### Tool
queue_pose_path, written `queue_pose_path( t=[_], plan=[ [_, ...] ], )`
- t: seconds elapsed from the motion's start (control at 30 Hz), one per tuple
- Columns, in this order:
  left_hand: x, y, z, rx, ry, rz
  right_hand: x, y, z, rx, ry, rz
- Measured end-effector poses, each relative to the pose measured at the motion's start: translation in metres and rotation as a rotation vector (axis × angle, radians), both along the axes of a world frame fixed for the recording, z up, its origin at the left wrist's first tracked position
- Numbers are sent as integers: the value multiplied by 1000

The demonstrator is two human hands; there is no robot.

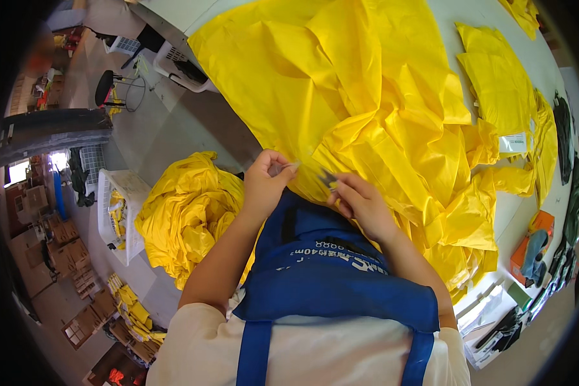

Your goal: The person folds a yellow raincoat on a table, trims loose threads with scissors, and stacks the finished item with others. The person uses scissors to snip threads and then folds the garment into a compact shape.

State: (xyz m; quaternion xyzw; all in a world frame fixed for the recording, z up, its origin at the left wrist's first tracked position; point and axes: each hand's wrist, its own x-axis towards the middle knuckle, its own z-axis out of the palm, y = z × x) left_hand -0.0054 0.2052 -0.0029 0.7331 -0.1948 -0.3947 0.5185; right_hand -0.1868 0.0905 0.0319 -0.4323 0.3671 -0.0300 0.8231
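A large sheet of shiny yellow fabric [283,71] lies in folds over the table in front of me. At its near edge my left hand [262,183] is closed in a pinch, with a small pale bit by the fingertips that is too small to name. Just to the right, my right hand [368,207] grips small dark thread snips [327,178], blurred, their tips pointing toward the left hand. A gap separates the two hands. My blue apron [315,283] is below them.
To the left a big bundle of yellow fabric [190,215] bulges beside a white plastic basket [128,231]. Folded yellow pieces [502,83] lie on the table [453,48] at the right, near an orange box [540,225]. A black stool [104,89] stands at the far left.
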Motion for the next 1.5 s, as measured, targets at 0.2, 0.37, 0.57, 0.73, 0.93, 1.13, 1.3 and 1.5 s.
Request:
queue_pose_path(
  t=[0.2,0.37,0.57,0.73,0.93,1.13,1.3,1.5],
  plan=[
    [-2,13,-5,-42,-366,-44,24,13,-21,170,143,55],
    [-2,17,3,-139,-552,-74,39,9,-12,281,198,48],
    [1,23,-3,-196,-575,-113,42,-1,-9,473,165,113],
    [6,20,-3,-333,-747,-180,56,0,-6,561,139,25],
    [6,23,-8,-381,-711,-178,58,2,-11,586,125,17],
    [7,25,-11,-377,-674,-185,59,7,-20,550,130,37],
    [8,24,-11,-411,-681,-212,60,8,-17,601,156,-9],
    [5,21,-7,-453,-706,-234,60,0,-11,685,145,-37]
  ],
)
